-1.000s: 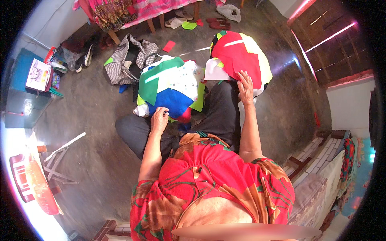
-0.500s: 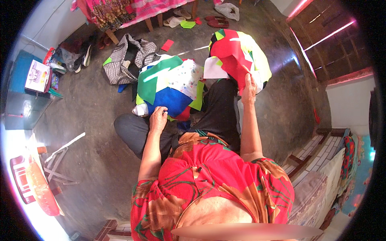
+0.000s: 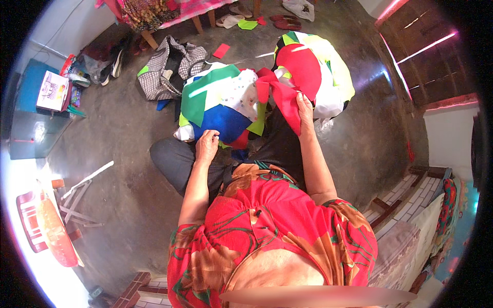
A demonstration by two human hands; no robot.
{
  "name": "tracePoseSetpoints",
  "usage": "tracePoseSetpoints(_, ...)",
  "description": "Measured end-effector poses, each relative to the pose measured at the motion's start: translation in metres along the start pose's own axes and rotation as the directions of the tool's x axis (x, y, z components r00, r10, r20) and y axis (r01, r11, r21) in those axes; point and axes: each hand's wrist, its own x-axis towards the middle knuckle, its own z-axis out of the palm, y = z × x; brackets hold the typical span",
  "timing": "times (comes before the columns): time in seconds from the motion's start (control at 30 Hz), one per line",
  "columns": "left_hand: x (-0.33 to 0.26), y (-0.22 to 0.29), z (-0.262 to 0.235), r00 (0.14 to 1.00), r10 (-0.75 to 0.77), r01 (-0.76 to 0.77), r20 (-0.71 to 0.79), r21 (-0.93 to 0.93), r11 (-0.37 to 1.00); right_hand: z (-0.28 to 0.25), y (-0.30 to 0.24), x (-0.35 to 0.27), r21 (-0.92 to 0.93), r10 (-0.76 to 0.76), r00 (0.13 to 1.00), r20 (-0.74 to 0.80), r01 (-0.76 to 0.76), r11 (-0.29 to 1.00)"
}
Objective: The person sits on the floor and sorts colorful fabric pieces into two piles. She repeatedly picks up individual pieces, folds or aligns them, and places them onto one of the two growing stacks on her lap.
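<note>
You sit on a dark concrete floor (image 3: 118, 154) with two heaps of cloth scraps before your knees. The larger heap (image 3: 226, 105) lies in front of your left knee, a mound of green, blue and white pieces; the second heap (image 3: 321, 72) sits further right, topped by a big red piece with yellow-green and white under it. A red strip of cloth (image 3: 280, 97) stretches between the two heaps. These scraps look light, soft and limp, so they will likely sag and slide off each other; pinching an edge or corner seems the surest hold.

Your right hand (image 3: 304, 109) is closed around the red strip, fingers curled over its lower end, the strip pulled up off the pile. Your left hand (image 3: 207, 146) rests at the near edge of the larger heap, fingers bent inward in a loose fist; whether they pinch a scrap you cannot tell

A checked bag (image 3: 167, 69) lies beyond the heaps
</note>
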Motion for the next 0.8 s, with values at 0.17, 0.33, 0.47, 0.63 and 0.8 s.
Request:
tracePoseSetpoints(0.17,0.001,-0.001,0.001,1.0,0.009,-0.009,-0.001,0.029,1.0,-0.014,0.013,0.006,0.138,0.015,0.997,0.079,-0.026,0.99)
tracePoseSetpoints(0.33,0.005,0.013,0.002,0.999,0.048,-0.049,-0.022,-0.077,0.996,-0.005,0.009,-0.003,0.124,0.093,0.98,0.175,-0.116,0.985)
tracePoseSetpoints(0.47,0.021,0.061,0.008,0.993,0.116,-0.117,-0.014,-0.145,0.983,0.012,-0.004,-0.02,0.075,0.254,0.892,0.373,-0.302,0.951)
tracePoseSetpoints(0.63,0.047,0.108,0.032,0.958,0.276,-0.278,-0.075,-0.027,0.96,0.019,-0.011,-0.023,-0.056,0.335,0.735,0.59,-0.377,0.925)
tracePoseSetpoints(0.8,0.062,0.113,0.049,0.964,0.242,-0.246,-0.109,-0.028,0.969,0.015,-0.018,-0.026,-0.107,0.373,0.695,0.615,-0.395,0.913)
